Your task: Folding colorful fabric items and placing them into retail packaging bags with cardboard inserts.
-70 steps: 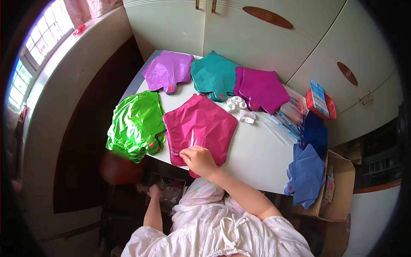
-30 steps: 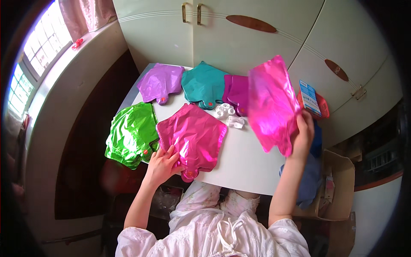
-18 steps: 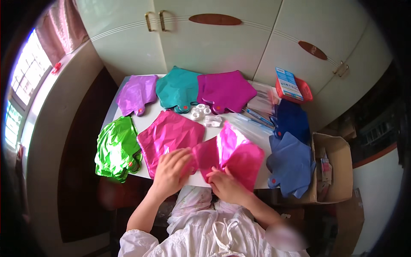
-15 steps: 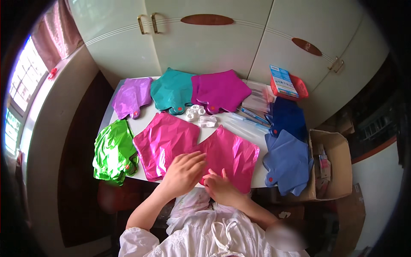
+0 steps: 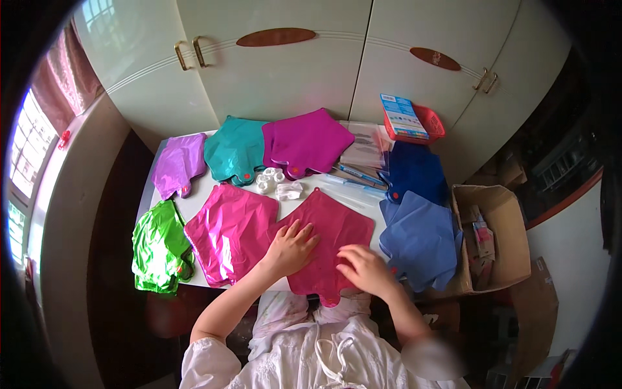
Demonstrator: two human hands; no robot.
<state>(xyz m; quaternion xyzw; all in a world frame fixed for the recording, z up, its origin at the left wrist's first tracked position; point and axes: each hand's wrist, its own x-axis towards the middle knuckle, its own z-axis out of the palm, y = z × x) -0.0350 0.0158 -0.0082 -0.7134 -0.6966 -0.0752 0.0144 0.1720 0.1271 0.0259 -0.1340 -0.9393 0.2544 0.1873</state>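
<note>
A flat, star-shaped deep-pink foil balloon (image 5: 324, 227) lies in front of me, its tabbed tip hanging past the table's near edge. My left hand (image 5: 293, 249) rests on its left part, fingers spread and palm down. Over its right side is my right hand (image 5: 368, 269), fingers apart and loosely bent, with nothing visible in them. Just left of it lies a shinier pink foil balloon (image 5: 230, 230), creased and flat. Beyond the two are white rolls (image 5: 268, 179) and a crumpled white piece (image 5: 289, 190).
Along the back are purple (image 5: 178, 161), teal (image 5: 234, 146) and magenta (image 5: 310, 139) foil stacks. Green foil (image 5: 157, 243) lies left; navy (image 5: 418, 174) and light-blue (image 5: 421, 240) stacks right. Clear bags (image 5: 363, 149), a red basket (image 5: 433, 123) and an open cardboard box (image 5: 512, 240) stand rightward.
My hands have moved apart, the right one shifting right. The front pink foil balloon now lies flatter, its tip showing at the near edge. The view has shifted slightly.
</note>
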